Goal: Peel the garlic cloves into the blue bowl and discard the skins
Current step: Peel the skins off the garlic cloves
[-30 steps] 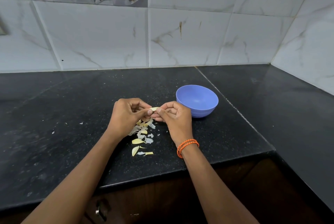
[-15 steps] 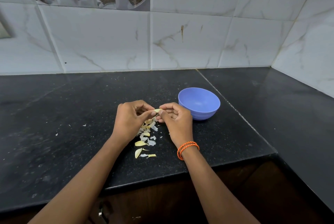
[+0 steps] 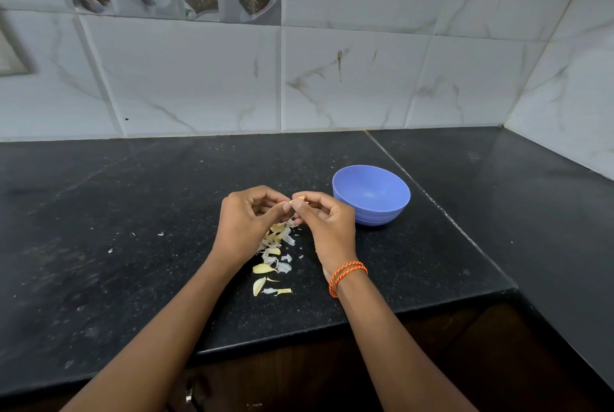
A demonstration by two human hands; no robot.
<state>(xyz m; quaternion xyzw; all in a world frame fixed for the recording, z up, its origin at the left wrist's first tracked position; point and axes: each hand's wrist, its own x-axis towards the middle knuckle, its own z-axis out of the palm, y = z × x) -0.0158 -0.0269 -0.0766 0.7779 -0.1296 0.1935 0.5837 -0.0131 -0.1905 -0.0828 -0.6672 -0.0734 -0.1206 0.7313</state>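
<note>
A small pale garlic clove point(image 3: 298, 201) is pinched between the fingertips of both hands above the black counter. My left hand point(image 3: 247, 222) holds it from the left, my right hand point(image 3: 327, 225) from the right. Most of the clove is hidden by the fingers. Just to the right stands the blue bowl point(image 3: 372, 194), whose visible inside shows nothing in it. Under and behind the hands lies a heap of garlic cloves and skins point(image 3: 274, 252), with two yellowish cloves point(image 3: 260, 268) nearest the counter's front edge.
The black stone counter point(image 3: 133, 245) meets a marble-tiled wall at the back and on the right. A seam runs diagonally past the bowl. Tiny white skin flecks point(image 3: 160, 234) lie scattered on the left. The front edge drops to a dark cabinet below.
Both hands keep the same hold on the clove and have barely moved. The view tilted up a little, so everything sits slightly lower in the picture.
</note>
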